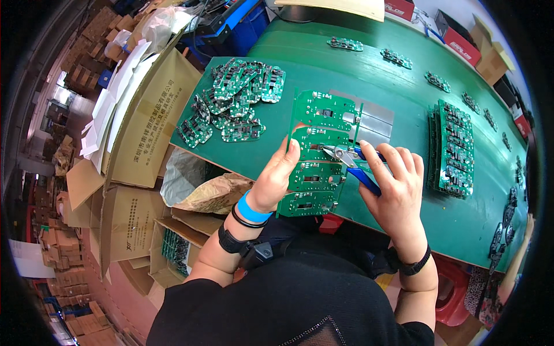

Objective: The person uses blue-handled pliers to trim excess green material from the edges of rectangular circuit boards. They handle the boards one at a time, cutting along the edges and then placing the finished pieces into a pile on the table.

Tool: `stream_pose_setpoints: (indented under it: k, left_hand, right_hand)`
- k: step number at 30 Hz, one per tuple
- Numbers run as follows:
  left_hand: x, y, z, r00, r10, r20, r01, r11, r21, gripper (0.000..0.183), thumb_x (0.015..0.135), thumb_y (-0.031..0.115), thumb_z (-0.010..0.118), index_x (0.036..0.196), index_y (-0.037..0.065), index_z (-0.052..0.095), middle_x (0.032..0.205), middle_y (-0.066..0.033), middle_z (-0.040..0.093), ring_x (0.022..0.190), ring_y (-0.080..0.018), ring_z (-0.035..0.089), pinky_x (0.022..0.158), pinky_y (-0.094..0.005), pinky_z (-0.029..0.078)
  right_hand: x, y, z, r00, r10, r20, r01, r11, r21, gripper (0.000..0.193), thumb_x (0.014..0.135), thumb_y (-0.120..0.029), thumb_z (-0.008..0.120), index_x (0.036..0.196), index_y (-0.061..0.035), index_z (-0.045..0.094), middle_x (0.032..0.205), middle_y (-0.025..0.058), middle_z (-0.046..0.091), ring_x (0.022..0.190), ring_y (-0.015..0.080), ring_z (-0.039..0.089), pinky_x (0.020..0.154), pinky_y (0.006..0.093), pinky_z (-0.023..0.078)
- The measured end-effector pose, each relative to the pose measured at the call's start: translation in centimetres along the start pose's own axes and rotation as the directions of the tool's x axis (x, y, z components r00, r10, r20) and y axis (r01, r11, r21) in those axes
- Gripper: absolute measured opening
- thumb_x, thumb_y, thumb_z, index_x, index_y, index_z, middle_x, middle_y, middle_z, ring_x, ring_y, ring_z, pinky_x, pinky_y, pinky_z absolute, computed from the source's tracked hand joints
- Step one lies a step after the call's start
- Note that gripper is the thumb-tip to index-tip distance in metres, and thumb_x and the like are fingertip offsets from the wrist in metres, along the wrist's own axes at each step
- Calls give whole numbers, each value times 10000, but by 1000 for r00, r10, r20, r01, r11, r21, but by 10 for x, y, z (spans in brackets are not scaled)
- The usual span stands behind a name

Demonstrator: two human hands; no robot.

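A green circuit board panel (314, 180), made of several joined boards, is held up over the near table edge. My left hand (276, 176) grips its left edge, fingers partly hidden behind it. In my right hand (397, 187) is a pair of blue-handled cutting pliers (363, 173). Their metal jaws rest at the panel's middle, near a component; whether they touch it I cannot tell. Beyond the panel lies a grey metal plate (378, 118). A heap of separate circuit boards (234, 98) lies to the left, and a stack of whole panels (453, 150) stands to the right.
Single boards (397, 59) lie spaced along the far side of the green table (300, 52). Large cardboard boxes (141, 121) stand at the left, with a paper bag (210, 193) near the table's edge. Another person's arm (522, 251) shows at the far right, beside black parts (502, 230).
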State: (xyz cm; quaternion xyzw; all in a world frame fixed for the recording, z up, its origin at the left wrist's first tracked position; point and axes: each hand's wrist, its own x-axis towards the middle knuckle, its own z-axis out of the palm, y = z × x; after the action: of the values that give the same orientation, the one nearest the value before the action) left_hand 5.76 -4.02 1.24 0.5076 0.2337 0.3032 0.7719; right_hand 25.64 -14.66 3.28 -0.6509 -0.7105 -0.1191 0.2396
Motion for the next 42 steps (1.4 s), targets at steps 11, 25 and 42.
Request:
stream_pose_setpoints:
  k: [11, 25, 42]
  left_hand:
    - [-1, 0, -2, 992, -123, 0, 121, 972, -203, 519, 1064, 393, 251, 1485, 89, 255, 1348, -166, 508, 1143, -277, 602, 908, -415, 556]
    - [4, -19, -29, 961, 48, 274, 205, 544, -813, 776, 1009, 568, 256, 1524, 3, 123, 1552, -274, 173, 1167, -394, 572, 911, -504, 553]
    - [11, -6, -24, 979, 30, 202, 120, 715, -688, 728, 1015, 561, 206, 1527, 46, 161, 1524, -256, 272, 1246, -413, 508, 977, -544, 503]
  right_hand:
    - [4, 5, -1, 994, -95, -51, 93, 995, -41, 691, 554, -159, 781, 1227, -152, 625, 1041, 25, 578, 903, 214, 561, 801, 378, 401]
    - [-6, 18, 4, 994, 90, -58, -88, 995, 40, 604, 595, -140, 760, 1187, -112, 646, 1028, 73, 594, 905, 253, 553, 793, 381, 411]
    - [-9, 14, 2, 970, 212, -119, -197, 972, 127, 605, 618, -110, 733, 1213, -79, 627, 1079, 103, 589, 1010, 291, 543, 909, 411, 383]
